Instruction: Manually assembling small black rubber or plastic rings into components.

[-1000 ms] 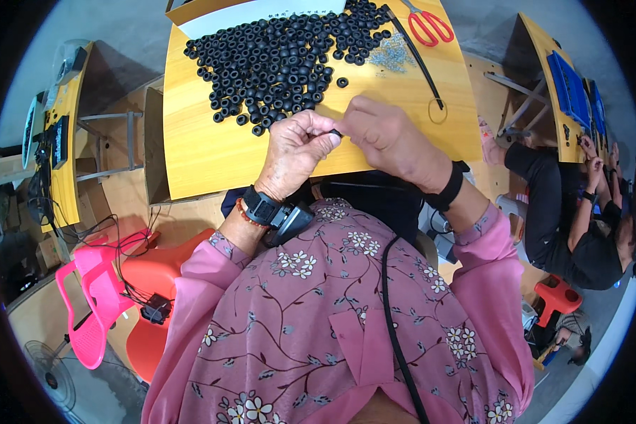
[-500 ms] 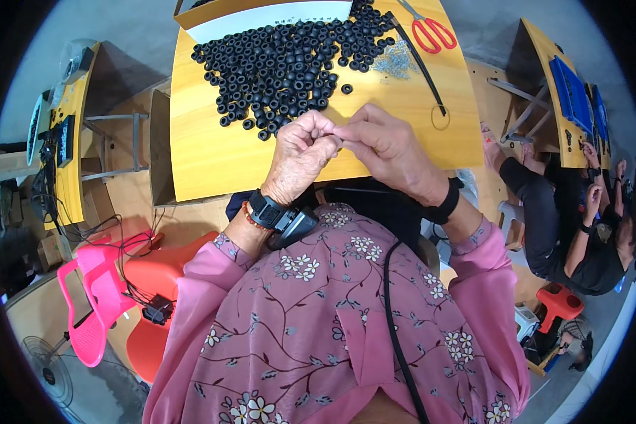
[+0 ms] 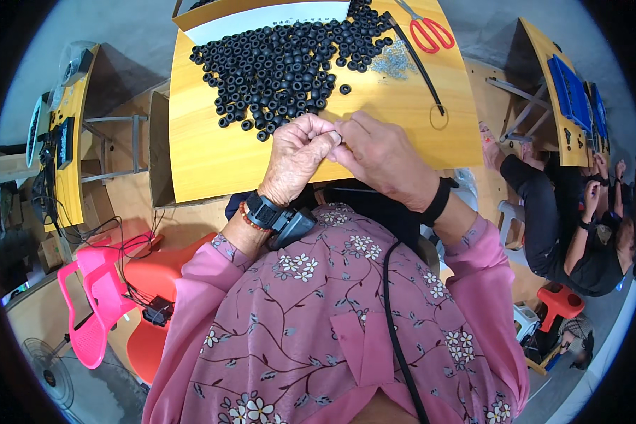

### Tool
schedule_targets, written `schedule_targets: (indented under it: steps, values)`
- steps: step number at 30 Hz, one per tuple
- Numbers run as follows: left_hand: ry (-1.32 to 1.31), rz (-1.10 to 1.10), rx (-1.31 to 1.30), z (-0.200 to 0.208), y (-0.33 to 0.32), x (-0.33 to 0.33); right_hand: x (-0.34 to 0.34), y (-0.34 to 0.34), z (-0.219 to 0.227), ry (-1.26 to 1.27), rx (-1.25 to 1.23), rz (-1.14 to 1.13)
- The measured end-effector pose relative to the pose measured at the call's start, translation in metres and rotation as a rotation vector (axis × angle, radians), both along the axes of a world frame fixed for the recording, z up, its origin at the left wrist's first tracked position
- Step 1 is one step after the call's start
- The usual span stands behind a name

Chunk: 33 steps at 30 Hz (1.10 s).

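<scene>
My left hand (image 3: pixel 296 154) and my right hand (image 3: pixel 387 157) meet over the near edge of the yellow table (image 3: pixel 212 162). The fingers of both are pinched together, fingertips touching. Whatever they pinch is hidden or too small to name. Just beyond my left hand spreads a wide pile of black ring-shaped beads (image 3: pixel 275 67), each with a hole. One loose black bead (image 3: pixel 345 89) lies apart, beyond the fingertips.
Small clear and silvery pieces (image 3: pixel 394 62) lie right of the pile, beside a black rod (image 3: pixel 422 74) and a thin loop (image 3: pixel 439 118). Red-handled scissors (image 3: pixel 431 34) are at the far right. An open box (image 3: pixel 268 20) stands behind the beads. Another person (image 3: pixel 579 240) sits at right.
My right hand has rolled over, its back turned more upward and its fingers curled closer against my left fingertips. My left hand stays nearly in place.
</scene>
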<state>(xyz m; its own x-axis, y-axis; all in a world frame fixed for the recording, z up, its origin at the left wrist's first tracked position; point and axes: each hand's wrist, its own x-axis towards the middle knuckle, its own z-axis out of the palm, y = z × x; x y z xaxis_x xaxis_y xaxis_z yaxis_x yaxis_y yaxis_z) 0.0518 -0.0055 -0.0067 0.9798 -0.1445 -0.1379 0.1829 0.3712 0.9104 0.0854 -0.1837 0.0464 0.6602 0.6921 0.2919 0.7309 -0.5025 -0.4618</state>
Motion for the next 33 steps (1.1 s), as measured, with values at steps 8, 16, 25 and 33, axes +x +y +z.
schedule_targets:
  steps: [8, 16, 25, 33]
  values:
    - [-0.014, -0.031, 0.016, 0.004, -0.001, 0.003, 0.005, -0.004, -0.004, -0.058, 0.094, -0.049]
    - [-0.046, -0.059, 0.097, 0.0, 0.002, 0.0, 0.007, -0.004, -0.011, -0.033, 0.115, -0.012]
    - [-0.05, -0.034, 0.158, 0.003, -0.002, -0.002, 0.006, -0.004, -0.018, -0.057, 0.168, 0.024]
    - [-0.058, -0.019, 0.162, 0.002, -0.002, -0.002, 0.001, 0.0, -0.027, -0.033, 0.207, 0.0]
